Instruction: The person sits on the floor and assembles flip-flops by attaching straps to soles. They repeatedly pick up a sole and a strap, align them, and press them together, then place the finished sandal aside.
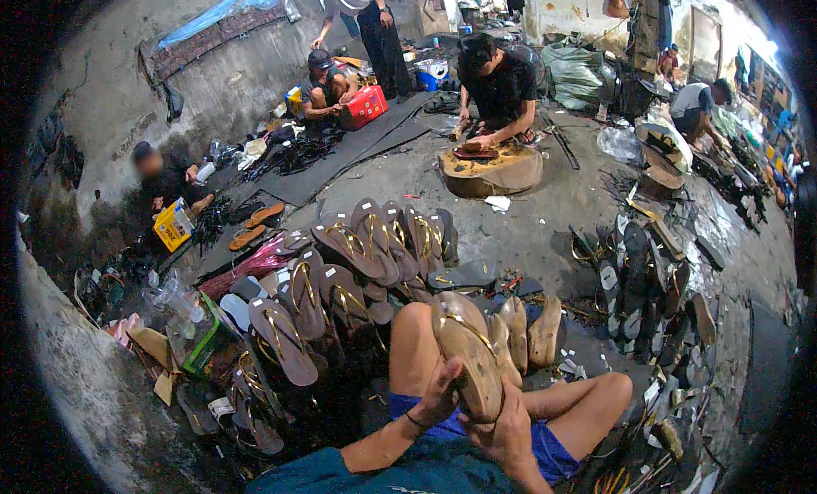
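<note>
Between my knees I hold a worn wooden shoe last (478, 390), tilted with its broad toe end up and away from me. A thin gold strap runs across its upper part. My left hand (440, 394) grips the last's left side low down, and my right hand (509, 426) is wrapped around its heel end. Just beyond, several more wooden lasts (545, 334) stand upright. To the left are rows of brown flip-flops (285, 341) with gold straps, some leaning on each other.
Dark sandals (634, 256) are piled on the right. A green-edged crate (208, 341) stands at left. Ahead, a person in black (500, 90) works at a round wooden block (492, 172). Other people sit near a red box (364, 108) and a yellow box (174, 225).
</note>
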A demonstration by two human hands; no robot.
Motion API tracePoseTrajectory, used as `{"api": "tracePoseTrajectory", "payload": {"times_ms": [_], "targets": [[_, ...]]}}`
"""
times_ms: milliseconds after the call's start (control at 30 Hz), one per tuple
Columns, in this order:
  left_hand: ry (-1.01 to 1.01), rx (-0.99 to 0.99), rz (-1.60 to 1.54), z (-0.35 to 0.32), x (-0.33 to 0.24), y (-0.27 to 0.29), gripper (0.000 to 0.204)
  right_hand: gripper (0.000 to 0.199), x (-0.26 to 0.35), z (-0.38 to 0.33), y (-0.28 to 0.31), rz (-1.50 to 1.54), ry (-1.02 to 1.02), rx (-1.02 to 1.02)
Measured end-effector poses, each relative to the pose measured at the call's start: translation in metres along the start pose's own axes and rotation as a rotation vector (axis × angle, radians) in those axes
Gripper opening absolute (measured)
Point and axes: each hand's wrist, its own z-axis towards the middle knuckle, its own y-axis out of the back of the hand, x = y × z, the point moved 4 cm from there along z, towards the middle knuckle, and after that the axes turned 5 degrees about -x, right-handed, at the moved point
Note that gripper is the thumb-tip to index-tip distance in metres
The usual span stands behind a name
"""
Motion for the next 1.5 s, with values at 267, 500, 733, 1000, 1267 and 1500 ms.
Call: {"api": "tracePoseTrajectory", "payload": {"times_ms": [267, 500, 733, 1000, 1267, 1500], "targets": [[-0.037, -0.026, -0.009, -0.022, -0.007, 0.005, 0.09, 0.078, -0.022, -0.021, -0.021, 0.045, -0.077, 0.097], [0.067, 0.089, -0.087, -0.039, -0.042, -0.019, 0.098, 0.06, -0.006, -0.013, -0.009, 0.536, -0.196, 0.104], [-0.028, 0.385, -0.077, -0.064, -0.008, 0.013, 0.132, 0.038, -0.092, -0.098, -0.07, 1.221, -0.778, 0.083], [0.061, 0.569, -0.413, -0.086, -0.044, -0.018, 0.133, 0.041, -0.036, -0.093, -0.028, 1.168, -0.663, 0.136], [0.042, 0.388, -0.075, -0.088, -0.048, -0.018, 0.131, 0.032, -0.084, -0.086, -0.063, 0.711, -0.537, 0.244], [-0.445, -0.093, 0.417, -0.05, -0.112, -0.064, 0.132, 0.094, -0.006, -0.026, -0.011, 0.116, -0.02, -0.008]]}}
